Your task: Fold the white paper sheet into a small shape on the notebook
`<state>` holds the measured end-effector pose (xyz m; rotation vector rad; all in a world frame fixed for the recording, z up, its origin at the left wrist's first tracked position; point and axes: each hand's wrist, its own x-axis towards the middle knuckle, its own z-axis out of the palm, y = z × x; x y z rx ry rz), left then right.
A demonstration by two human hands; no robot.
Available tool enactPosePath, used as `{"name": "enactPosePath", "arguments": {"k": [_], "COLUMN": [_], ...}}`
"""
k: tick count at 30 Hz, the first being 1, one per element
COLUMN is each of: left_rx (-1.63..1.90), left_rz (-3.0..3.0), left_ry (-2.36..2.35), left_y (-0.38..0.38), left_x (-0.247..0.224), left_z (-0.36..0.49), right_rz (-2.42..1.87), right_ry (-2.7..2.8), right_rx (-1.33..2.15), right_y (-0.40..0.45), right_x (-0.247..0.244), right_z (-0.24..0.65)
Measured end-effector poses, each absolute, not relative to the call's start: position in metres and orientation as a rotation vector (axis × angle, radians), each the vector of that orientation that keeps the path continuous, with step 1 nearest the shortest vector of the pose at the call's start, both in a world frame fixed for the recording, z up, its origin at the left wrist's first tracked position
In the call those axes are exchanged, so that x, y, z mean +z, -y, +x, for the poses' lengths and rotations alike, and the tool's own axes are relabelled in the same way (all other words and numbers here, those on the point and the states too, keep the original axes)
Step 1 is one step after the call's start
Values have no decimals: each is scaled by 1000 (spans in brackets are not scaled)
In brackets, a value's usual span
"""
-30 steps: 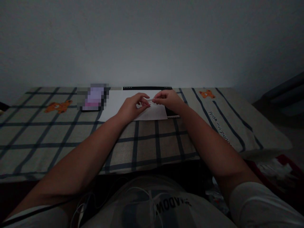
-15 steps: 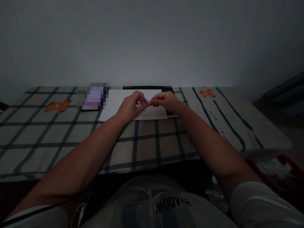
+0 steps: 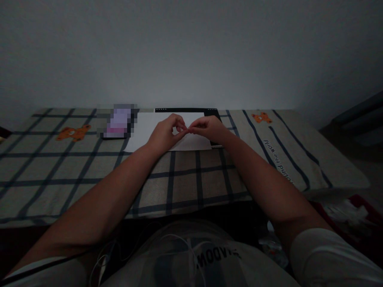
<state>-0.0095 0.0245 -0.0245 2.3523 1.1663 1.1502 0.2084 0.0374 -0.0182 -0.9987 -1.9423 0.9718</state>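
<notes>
Well left of the left hand, an orange bear print (image 3: 73,133) marks the pale, blue-checked fabric tablecloth (image 3: 182,179); nearer that hand lies a dark rectangular phone (image 3: 119,122) with a lit, blurred screen; a white rectangular paper sheet (image 3: 143,125) lies beneath both hands; the left hand (image 3: 166,132) curves its fingers, tips meeting those of the right hand (image 3: 211,126); I cannot tell whether either grips anything; a flat black panel with white edge marks (image 3: 185,110) extends behind the hands, partly under the sheet.
</notes>
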Motion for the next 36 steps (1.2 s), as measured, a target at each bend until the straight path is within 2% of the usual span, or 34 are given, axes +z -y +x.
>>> {"name": "enactPosePath", "arguments": {"k": [4, 11, 19, 36], "left_rx": [1209, 944, 931, 878], "left_rz": [2392, 2244, 1991, 1721], "left_ry": [-1147, -1152, -1240, -1220], "left_y": [-26, -34, -31, -23], "left_x": [-23, -23, -27, -13], "left_z": [-10, -13, -11, -7], "right_rz": [-993, -1008, -1028, -1042], "right_ry": [1889, 1781, 1721, 1856], "right_rx": [955, 1001, 1011, 705], "right_y": [-42, -46, -52, -51], "right_x": [-18, -15, -20, -18], "right_z": [213, 220, 224, 222]}}
